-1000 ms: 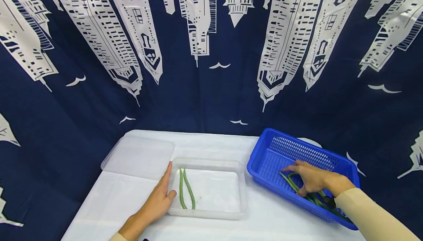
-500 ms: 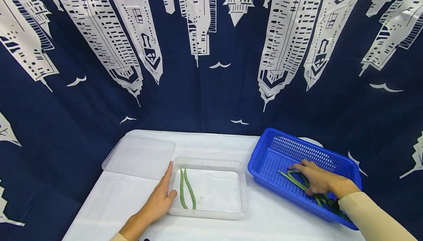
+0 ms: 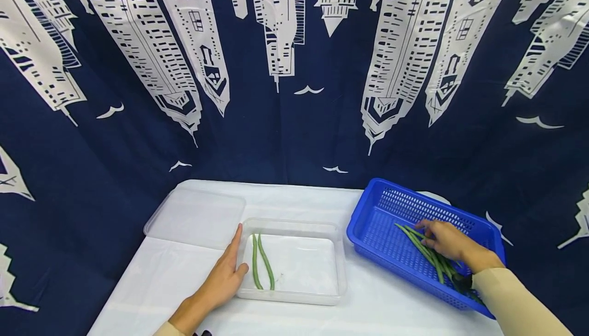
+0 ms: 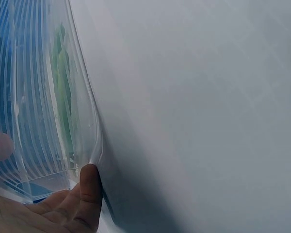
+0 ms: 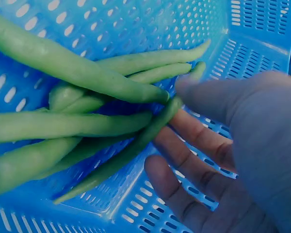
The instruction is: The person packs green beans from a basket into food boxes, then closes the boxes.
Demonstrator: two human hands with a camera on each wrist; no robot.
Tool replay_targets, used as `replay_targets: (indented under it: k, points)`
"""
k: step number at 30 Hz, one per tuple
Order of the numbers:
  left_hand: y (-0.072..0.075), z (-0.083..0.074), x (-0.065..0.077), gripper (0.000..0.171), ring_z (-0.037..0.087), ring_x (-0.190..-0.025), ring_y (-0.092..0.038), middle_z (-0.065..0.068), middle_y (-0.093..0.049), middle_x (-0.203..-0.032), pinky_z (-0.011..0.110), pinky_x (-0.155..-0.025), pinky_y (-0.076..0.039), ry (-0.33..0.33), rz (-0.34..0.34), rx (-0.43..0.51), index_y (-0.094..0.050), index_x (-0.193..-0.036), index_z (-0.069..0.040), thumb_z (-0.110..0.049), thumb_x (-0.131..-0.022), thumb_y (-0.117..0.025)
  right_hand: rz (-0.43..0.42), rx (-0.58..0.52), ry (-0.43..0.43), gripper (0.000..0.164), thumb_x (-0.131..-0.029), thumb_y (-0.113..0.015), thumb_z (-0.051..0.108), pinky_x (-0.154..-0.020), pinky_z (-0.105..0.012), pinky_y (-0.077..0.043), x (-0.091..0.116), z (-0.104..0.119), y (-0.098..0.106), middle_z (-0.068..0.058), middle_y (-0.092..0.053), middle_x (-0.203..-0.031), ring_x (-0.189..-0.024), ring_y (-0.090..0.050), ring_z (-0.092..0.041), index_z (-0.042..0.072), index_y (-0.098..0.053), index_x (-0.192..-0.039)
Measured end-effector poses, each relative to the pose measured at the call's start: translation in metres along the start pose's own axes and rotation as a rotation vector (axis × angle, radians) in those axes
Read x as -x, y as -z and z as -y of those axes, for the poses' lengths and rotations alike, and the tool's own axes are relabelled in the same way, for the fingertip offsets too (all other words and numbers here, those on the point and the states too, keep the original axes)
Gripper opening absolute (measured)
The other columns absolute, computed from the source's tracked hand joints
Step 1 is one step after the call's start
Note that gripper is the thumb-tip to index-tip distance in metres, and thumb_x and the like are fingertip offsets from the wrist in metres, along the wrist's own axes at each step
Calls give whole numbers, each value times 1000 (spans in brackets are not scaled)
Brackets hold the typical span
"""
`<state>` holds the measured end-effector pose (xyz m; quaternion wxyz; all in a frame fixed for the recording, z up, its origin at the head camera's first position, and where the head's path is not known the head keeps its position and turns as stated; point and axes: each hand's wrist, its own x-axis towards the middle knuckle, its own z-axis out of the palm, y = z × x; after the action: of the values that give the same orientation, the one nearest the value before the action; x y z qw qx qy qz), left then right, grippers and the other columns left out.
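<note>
My left hand (image 3: 224,278) lies along the left wall of a clear plastic container (image 3: 294,298), fingers straight and touching it. In the left wrist view, fingertips (image 4: 89,182) meet the container's edge. Two green beans (image 3: 265,262) lie side by side at the container's left end. Inside the blue basket (image 3: 377,254), my right hand (image 3: 444,239) is at a pile of green beans (image 3: 428,254). The right wrist view shows the thumb and index finger pinching the end of one green bean (image 5: 136,145). Other beans (image 5: 53,125) cross beside it.
A clear flat lid (image 3: 195,218) lies on the white table (image 3: 138,280), left of and behind the container. The basket stands at an angle to the container's right. A navy curtain (image 3: 276,136) with white building prints hangs behind the table.
My right hand has shifted slightly back within the basket, and the beans under it have moved and spread. My left hand stays at the container.
</note>
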<state>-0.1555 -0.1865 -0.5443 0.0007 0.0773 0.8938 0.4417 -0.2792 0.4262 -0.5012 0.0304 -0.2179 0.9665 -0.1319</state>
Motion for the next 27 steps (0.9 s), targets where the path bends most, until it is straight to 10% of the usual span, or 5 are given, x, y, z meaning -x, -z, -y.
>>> replay_targets:
  k: [11, 27]
  points:
    - [2, 3, 1, 105, 41, -182, -16, 14, -9, -198, 64, -146, -17, -8, 3, 5, 2, -190, -23, -1, -108, -59, -61, 19, 3, 34, -90, -70, -12, -66, -28, -47, 1, -3, -7, 5, -68, -81, -71, -52, -5, 0, -82, -119]
    - [0, 6, -2, 106, 42, -181, -21, 17, -13, -197, 66, -145, -21, -23, -7, -22, 1, -190, -22, -1, -106, -60, -107, -22, -42, 44, -93, -74, -11, -70, -30, -55, 2, -3, 3, 2, -75, -93, -81, -61, -8, -1, -79, -136]
